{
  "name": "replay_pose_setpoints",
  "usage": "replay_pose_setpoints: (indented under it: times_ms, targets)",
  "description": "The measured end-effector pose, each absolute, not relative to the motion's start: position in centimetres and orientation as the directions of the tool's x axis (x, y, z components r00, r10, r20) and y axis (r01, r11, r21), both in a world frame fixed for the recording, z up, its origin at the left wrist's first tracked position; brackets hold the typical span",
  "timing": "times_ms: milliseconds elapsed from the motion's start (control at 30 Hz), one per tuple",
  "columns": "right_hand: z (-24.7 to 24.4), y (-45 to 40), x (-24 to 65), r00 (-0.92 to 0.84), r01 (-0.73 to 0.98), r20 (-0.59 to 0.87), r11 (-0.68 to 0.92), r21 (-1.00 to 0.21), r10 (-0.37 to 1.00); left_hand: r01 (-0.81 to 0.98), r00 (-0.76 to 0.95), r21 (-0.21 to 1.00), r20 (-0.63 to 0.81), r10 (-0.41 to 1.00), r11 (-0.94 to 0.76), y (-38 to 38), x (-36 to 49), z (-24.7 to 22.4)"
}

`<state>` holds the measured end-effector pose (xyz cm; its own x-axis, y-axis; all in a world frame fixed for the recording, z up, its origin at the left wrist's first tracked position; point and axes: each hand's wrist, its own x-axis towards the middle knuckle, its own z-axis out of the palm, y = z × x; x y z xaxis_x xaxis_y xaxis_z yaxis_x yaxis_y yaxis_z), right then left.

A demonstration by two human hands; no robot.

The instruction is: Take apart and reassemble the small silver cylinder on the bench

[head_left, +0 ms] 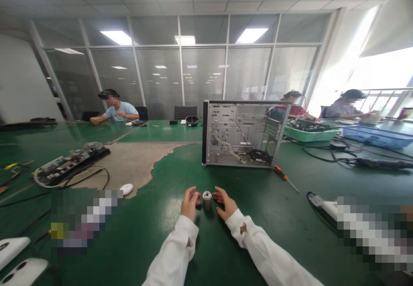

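A small grey metal cylinder (207,204) stands upright on the green tabletop, with a lighter ringed top that has dark marks. On its left, my left hand (189,203) curves toward it, thumb and fingers apart and the fingertips very close; whether they touch it I cannot tell. My right hand (227,204) faces it from the other side, open, with a narrow gap between its fingers and the metal. Neither hand holds anything. Behind them sits an open computer case (238,137), its frame and a few cables showing.
An orange-handled screwdriver (281,173) lies by the case. At left rests a long circuit assembly (72,163) with cables, near a worn grey patch (129,161). A green basket (309,135) and a blue basket (376,136) stand at right. Several people sit across the table.
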<state>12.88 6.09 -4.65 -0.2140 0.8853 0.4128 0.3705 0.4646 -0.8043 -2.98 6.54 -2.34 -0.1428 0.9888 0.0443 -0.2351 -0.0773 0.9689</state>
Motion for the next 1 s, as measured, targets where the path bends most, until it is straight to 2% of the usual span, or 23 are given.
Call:
replay_pose_setpoints:
  times_ms: [100, 367, 500, 600, 667, 733, 900, 1000]
  targets:
    - [-4.7, 6.4, 13.6, -0.190, 0.362, 0.365, 0.410, -0.837, 0.912, -0.186, -0.144, 0.977, 0.077, 0.987, -0.103, 6.9, -3.1, -2.5]
    - [-4.3, 6.1, 13.2, -0.219, 0.407, 0.369, 0.428, -0.807, 0.903, 0.045, -0.035, 0.964, 0.264, 0.964, -0.262, 5.6, -2.7, -1.6]
    - [-4.0, 5.8, 13.1, -0.231, 0.437, 0.392, 0.455, -0.776, 0.890, 0.315, 0.075, 0.839, 0.444, 0.893, -0.443, 4.6, -2.4, -1.2]
    - [-4.1, 5.7, 13.1, -0.237, 0.456, 0.407, 0.471, -0.755, 0.882, 0.430, 0.196, 0.714, 0.524, 0.829, -0.553, 4.3, -2.3, -1.2]
    - [-4.1, 5.7, 13.1, -0.238, 0.463, 0.411, 0.475, -0.748, 0.880, 0.440, 0.223, 0.701, 0.520, 0.825, -0.561, 4.3, -2.2, -1.2]
    - [-4.2, 5.7, 13.0, -0.236, 0.465, 0.417, 0.478, -0.745, 0.878, 0.409, 0.205, 0.744, 0.490, 0.847, -0.529, 4.2, -2.2, -1.1]
    - [-4.1, 5.6, 13.0, -0.240, 0.469, 0.440, 0.500, -0.728, 0.865, 0.196, 0.125, 0.887, 0.399, 0.908, -0.417, 4.0, -2.1, -0.4]
    - [-4.0, 5.6, 13.0, -0.240, 0.467, 0.445, 0.504, -0.727, 0.863, 0.104, 0.090, 0.925, 0.358, 0.929, -0.367, 4.1, -2.0, -0.4]
